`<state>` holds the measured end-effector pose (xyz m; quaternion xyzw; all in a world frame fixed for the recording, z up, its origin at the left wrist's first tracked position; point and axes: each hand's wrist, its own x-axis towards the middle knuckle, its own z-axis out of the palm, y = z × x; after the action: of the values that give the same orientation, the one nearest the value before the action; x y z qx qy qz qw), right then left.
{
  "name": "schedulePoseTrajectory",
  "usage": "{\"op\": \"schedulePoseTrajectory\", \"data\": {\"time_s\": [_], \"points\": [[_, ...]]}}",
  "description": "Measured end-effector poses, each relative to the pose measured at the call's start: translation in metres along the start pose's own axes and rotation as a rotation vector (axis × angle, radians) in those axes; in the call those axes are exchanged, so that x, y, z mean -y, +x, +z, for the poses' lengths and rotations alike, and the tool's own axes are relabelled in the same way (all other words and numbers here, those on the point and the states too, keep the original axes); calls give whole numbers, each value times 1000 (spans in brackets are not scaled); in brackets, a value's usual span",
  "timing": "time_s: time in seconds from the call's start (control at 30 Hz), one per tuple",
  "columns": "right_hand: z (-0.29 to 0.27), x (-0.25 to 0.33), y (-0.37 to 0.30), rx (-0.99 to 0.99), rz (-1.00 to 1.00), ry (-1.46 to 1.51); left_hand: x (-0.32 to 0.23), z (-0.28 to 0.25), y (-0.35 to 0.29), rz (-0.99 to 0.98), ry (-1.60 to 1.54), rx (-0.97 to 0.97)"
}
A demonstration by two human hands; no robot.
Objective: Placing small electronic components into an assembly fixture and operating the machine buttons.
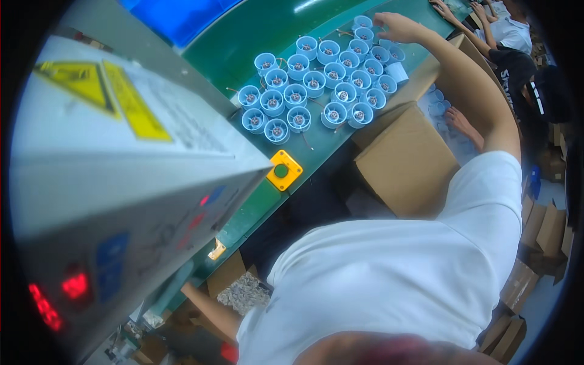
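Several light-blue round plastic cups (pixel 298 64), each with a small metal motor-like part and ribs inside, stand in a cluster on the green workbench (pixel 249 213). Thin wires stick out of some. My right hand (pixel 395 27) reaches to the cluster's far right end, its fingers apart and bent down beside a cup (pixel 363 22); no cup shows in its grasp. One cup (pixel 397 73) at the right edge lies tipped on its side. My left forearm (pixel 213 313) goes behind the grey machine housing (pixel 140 164), which hides the hand.
A yellow box with a green push button (pixel 281 170) sits at the bench edge. An open cardboard carton (pixel 407 161) stands on the right; a co-worker's hand (pixel 463 125) is inside among blue cups. A blue bin (pixel 182 21) is at the back, a carton of small parts (pixel 244 292) below.
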<state>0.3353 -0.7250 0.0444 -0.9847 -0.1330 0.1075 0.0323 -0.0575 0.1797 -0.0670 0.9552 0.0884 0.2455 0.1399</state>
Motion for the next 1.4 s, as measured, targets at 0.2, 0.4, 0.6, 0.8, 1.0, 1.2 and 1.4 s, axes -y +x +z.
{"op": "schedulePoseTrajectory", "data": {"time_s": [0.2, 0.4, 0.6, 0.8, 1.0, 1.2, 1.4], "points": [[7, 86, -57, 444, 330, -185, -5, -15, 5, -177, 256, 147], [39, 24, -43, 501, 143, -15, -19, -3, 34, -209, -27, 158], [39, 1, -31, 522, 176, 136, -11, -1, 29, -93, 11, 60], [35, 42, -33, 499, 106, -104, -16, -16, 9, -178, -7, 58], [-14, -31, -54, -186, 200, -153, -16, 3, 29, -54, -116, 63], [-82, 282, -150, -343, -150, 362, -9, -7, 37, 122, -1, 195], [15, 454, -145, -230, -301, 647, 1, -23, 29, 13, -186, 497]]}}
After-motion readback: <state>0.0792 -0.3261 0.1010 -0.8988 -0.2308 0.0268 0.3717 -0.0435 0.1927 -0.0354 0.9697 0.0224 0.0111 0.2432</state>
